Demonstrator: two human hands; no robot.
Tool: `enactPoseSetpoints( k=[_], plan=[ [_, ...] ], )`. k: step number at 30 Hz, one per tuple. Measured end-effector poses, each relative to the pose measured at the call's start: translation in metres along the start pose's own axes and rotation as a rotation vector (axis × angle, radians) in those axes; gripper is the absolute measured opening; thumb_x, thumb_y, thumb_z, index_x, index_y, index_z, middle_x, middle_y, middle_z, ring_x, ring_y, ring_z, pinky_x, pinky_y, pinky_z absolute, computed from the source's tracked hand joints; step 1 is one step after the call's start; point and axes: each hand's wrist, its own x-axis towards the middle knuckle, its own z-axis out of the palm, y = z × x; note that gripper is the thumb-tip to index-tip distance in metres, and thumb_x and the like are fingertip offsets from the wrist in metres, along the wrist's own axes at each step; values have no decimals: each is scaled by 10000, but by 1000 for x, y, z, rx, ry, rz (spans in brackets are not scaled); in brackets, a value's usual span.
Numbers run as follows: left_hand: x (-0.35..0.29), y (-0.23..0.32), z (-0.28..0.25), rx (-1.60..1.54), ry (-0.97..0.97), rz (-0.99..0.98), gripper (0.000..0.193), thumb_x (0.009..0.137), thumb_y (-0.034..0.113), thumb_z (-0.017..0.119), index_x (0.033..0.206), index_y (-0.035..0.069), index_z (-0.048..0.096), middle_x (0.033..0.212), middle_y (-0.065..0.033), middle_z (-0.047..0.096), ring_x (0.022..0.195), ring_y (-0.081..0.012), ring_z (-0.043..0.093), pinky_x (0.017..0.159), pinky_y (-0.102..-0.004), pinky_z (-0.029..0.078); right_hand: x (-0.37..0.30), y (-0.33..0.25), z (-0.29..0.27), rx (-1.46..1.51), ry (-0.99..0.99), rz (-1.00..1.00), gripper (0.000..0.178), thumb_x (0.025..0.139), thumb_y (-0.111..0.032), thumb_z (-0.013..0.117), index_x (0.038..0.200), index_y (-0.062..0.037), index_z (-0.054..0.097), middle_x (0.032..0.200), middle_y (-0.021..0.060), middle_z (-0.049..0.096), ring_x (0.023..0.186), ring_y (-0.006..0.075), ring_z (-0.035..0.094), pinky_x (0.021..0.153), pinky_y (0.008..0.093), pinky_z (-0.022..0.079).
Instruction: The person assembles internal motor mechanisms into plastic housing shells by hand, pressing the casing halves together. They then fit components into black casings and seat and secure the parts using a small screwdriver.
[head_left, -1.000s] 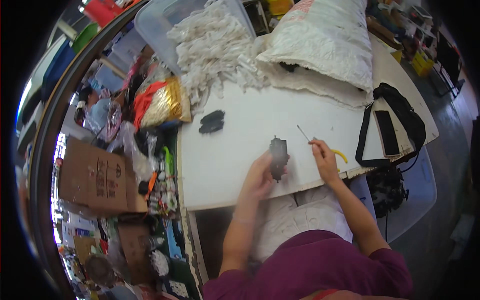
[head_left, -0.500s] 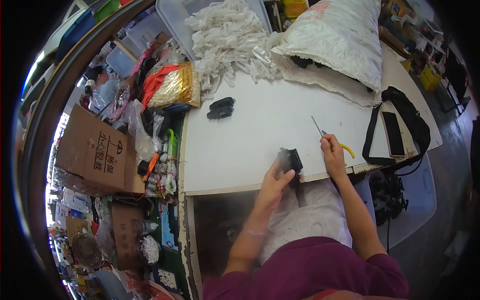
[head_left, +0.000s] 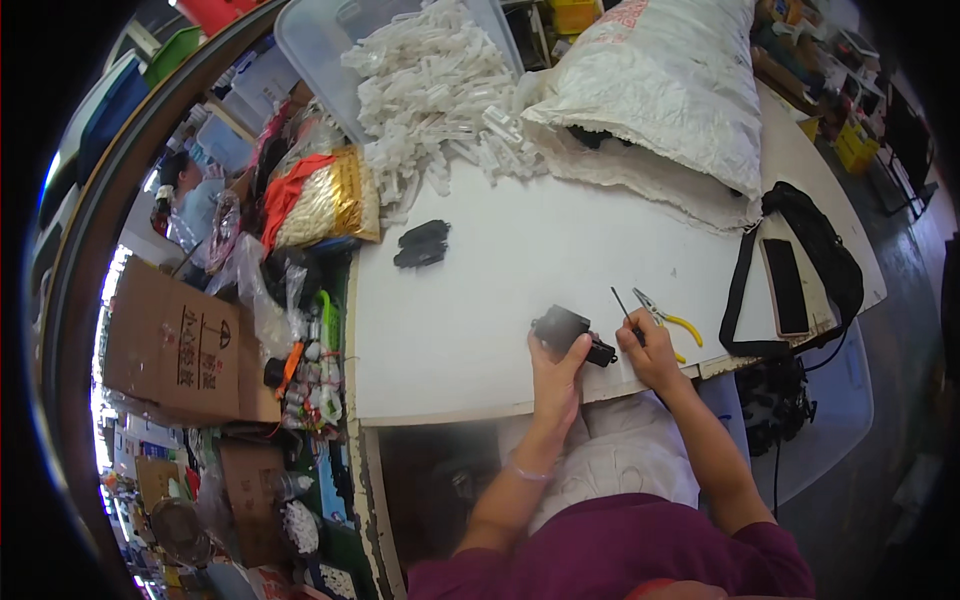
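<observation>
My left hand (head_left: 556, 380) is closed around a black boxy plastic part (head_left: 562, 328), held just above the table's front edge. A thin-shafted screwdriver (head_left: 620, 302) stands up out of the fist of my right hand (head_left: 652, 352), its tip pointing away from me. Most of its handle is hidden by the fingers. Beside that hand, on the white tabletop (head_left: 470, 340), lie pliers (head_left: 684, 326) with yellow handles. Farther off to the left lie black plastic pieces (head_left: 423, 244), apart from both hands.
A translucent bin (head_left: 310, 50) spills clear plastic pieces (head_left: 430, 100) at the back. A white woven sack (head_left: 660, 110) gapes toward me, dark things inside. To the right lie a black strap (head_left: 740, 290) and a dark flat phone-like slab (head_left: 786, 285). Cardboard boxes (head_left: 190, 345) crowd the left.
The black part in my left hand has turned and come closer to my right hand. My right hand has shifted slightly left with the screwdriver, uncovering more of the pliers. The view has tilted a little.
</observation>
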Motion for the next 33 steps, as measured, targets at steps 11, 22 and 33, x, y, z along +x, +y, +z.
enactPoseSetpoints(
  k=[11,22,33],
  plan=[
    [0,-3,4,-91,185,24,553,793,-17,591,1235,61,269,1040,-82,481,964,-164,496,843,-297,433,0,-13,-6,431,-159,159,302,777,-117,656,1026,-29,511,854,19,593,732,35,519,599,162,395],
    [-9,36,-8,520,-263,-360,501,781,84,638,1224,-22,429,1099,-84,524,991,-133,492,848,-245,385,-6,-15,-7,440,5,228,228,810,-87,592,1025,-29,544,854,28,582,759,47,539,596,161,406],
    [-9,28,-22,501,-232,-234,427,798,84,617,1181,-10,454,1045,-51,544,941,-109,519,835,-248,407,-16,-33,-30,353,37,308,197,820,-74,562,1014,-37,569,680,14,512,571,39,417,503,189,334]
  ],
)
